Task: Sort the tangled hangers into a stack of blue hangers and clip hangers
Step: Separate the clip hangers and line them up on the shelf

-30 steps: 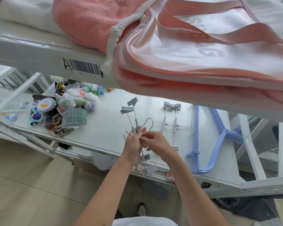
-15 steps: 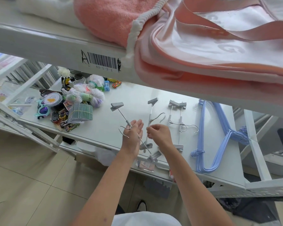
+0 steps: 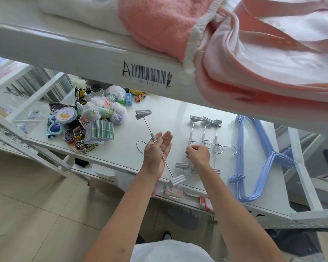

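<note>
Two hands apart — left hand (image 3: 158,148) flat under clip hanger (image 3: 149,129), right hand (image 3: 198,156) curled.

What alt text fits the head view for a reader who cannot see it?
Over a white shelf, the left hand holds one grey clip hanger while the right hand pinches another at the clip-hanger stack. Blue hangers lie stacked to the right.

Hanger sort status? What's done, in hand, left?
Done: blue hangers lie stacked at the right of the shelf; clip hangers lie in a row beside them. In hand: the right hand is placing one clip hanger at that row, while another clip hanger lies across the open left hand. Left: adding that one; no other loose hangers visible.
</note>
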